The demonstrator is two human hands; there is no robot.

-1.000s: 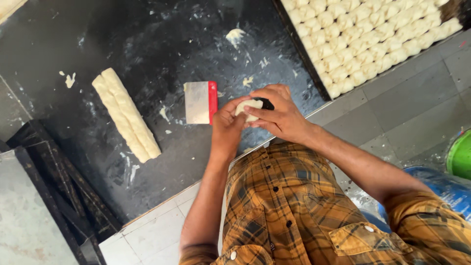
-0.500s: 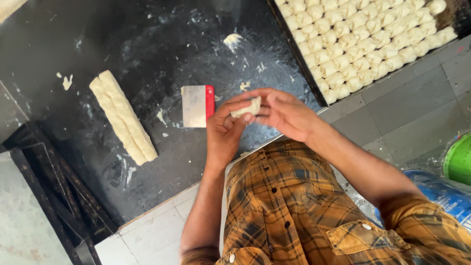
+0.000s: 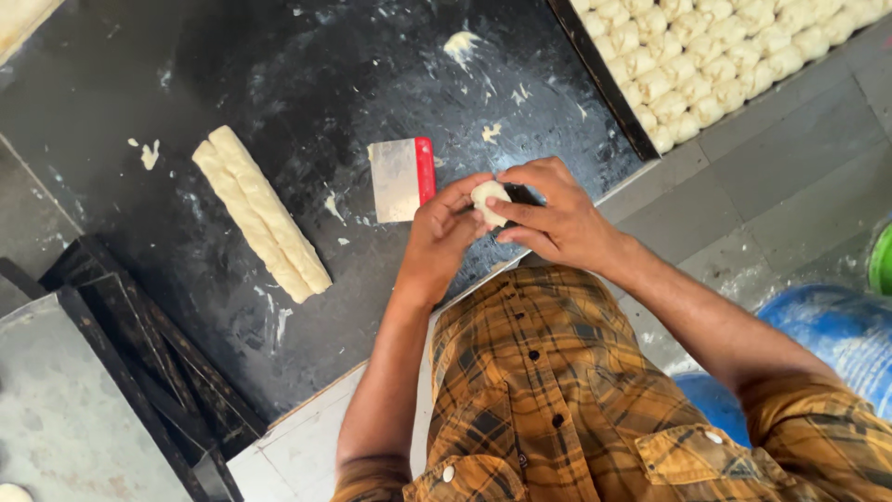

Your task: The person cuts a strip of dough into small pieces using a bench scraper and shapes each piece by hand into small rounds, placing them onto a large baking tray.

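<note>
At frame centre, the left hand (image 3: 444,237) and right hand (image 3: 550,216) both close around a small dough piece (image 3: 487,201), over the dark tabletop (image 3: 279,84) beside a red-handled scraper (image 3: 401,178).

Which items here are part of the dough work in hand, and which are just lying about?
In use:
- left hand and right hand, both on the small dough piece
- dough log
- scraper with red handle
- tray of shaped dough pieces
- black worktop

Lying about:
- blue barrel
- green container
- dark frame at the worktop's edge
</note>
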